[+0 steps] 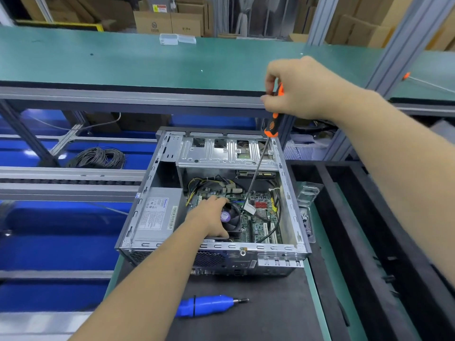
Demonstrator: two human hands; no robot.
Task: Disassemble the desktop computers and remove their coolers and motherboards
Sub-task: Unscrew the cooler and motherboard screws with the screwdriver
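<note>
An open desktop case [290, 198] lies on its side on the bench, with the green motherboard [261, 217] inside. A black cooler fan [231, 219] with a purple centre label sits on the board. My left hand [211, 215] reaches into the case and grips the cooler's left side, fingers curled over its top edge. My right hand [302, 89] is raised above the case and grips the orange-and-black handle of a long screwdriver [256, 173]. Its thin shaft slants down, and the tip rests at the cooler's upper right corner.
A grey power supply [157, 212] fills the case's left side; a metal drive cage [221, 151] spans the far end. A blue electric screwdriver [209, 305] lies on the black mat in front. A clear plastic tray [306, 212] stands right of the case. A cable coil [98, 157] lies at left.
</note>
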